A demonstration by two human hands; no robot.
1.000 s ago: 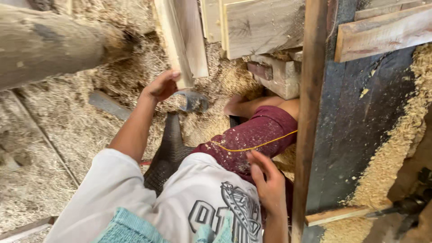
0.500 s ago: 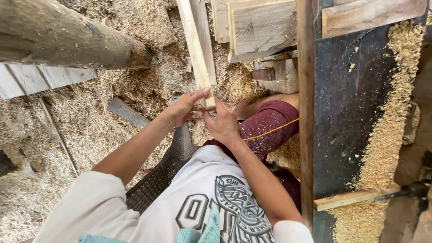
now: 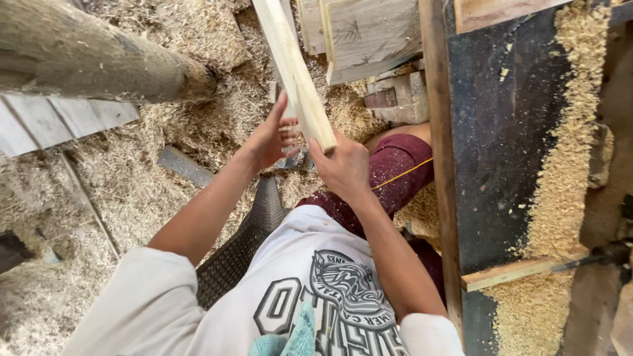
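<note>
In the head view, both hands close on the near end of a pale wooden slat (image 3: 295,72) whose long axis runs away from the person, up and slightly left toward the top edge. The right hand (image 3: 343,168) wraps the end from below, nearer the body, while the left hand (image 3: 271,135) holds the left side with fingers partly spread. No packages, labels or signs show among the sawdust-strewn floor (image 3: 132,191), the log (image 3: 92,56), the stacked boards (image 3: 369,33) and the dark bench (image 3: 508,132) at right.
</note>
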